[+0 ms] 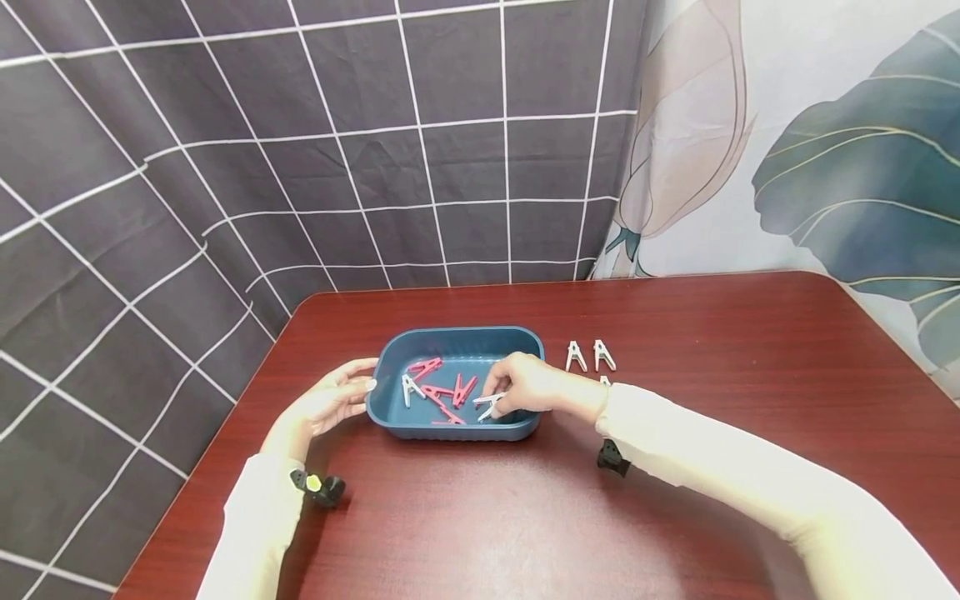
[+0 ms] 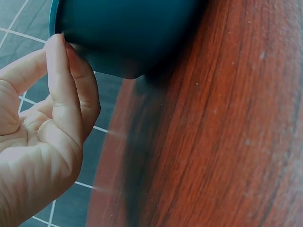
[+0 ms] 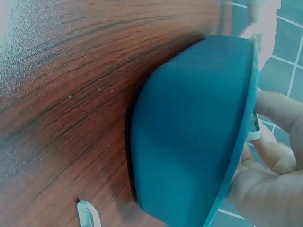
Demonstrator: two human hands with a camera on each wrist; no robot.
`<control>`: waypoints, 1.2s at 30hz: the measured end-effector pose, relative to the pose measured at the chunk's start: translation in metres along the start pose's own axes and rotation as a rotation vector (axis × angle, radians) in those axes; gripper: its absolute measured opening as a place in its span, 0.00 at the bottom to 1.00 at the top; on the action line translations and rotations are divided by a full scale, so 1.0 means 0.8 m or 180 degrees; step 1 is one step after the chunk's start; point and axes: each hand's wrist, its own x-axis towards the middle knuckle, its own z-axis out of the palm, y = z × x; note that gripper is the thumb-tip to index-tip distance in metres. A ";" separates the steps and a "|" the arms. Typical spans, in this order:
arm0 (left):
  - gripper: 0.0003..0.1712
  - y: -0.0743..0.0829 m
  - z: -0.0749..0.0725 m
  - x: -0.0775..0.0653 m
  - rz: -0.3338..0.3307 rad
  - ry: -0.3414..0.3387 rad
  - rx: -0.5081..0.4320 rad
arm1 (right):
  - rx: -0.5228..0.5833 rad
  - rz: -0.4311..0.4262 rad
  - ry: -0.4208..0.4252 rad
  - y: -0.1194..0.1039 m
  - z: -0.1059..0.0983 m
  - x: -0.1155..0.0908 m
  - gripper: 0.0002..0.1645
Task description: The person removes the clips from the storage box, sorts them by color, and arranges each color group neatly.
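Observation:
A blue rectangular bin [image 1: 457, 432] sits on the table with several red clothespins [image 1: 463, 390] and a white clothespin [image 1: 409, 388] lying inside. At its left end my left hand [image 1: 341, 396] holds the rim; in the left wrist view the fingertips [image 2: 57, 45] meet at that edge. My right hand [image 1: 525, 383] reaches over the right side into the bin and pinches another white clothespin [image 1: 489, 401] low inside it. From the right wrist, the bin's wall [image 3: 189, 127] hides much of the inside, and only part of the held clothespin [image 3: 254, 131] shows past the rim.
To the right of the bin, white clothespins [image 1: 575, 356] lie on the reddish-brown table [image 1: 465, 517], one partly hidden by the right forearm. A dark gridded curtain [image 1: 450, 167] hangs behind and to the left; a leaf-patterned one [image 1: 847, 167] hangs at right.

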 end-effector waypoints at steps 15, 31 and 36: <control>0.20 -0.009 -0.002 -0.001 0.0106 -0.0067 -0.0086 | 0.1054 0.0342 0.0376 0.013 -0.019 -0.024 0.14; 0.20 -0.007 -0.002 0.001 0.0101 -0.0095 -0.0072 | 0.1795 0.0391 0.0336 0.009 -0.018 -0.077 0.23; 0.20 -0.004 -0.004 0.001 0.0136 -0.0130 -0.0117 | 0.1926 0.0445 0.0297 0.013 -0.021 -0.094 0.25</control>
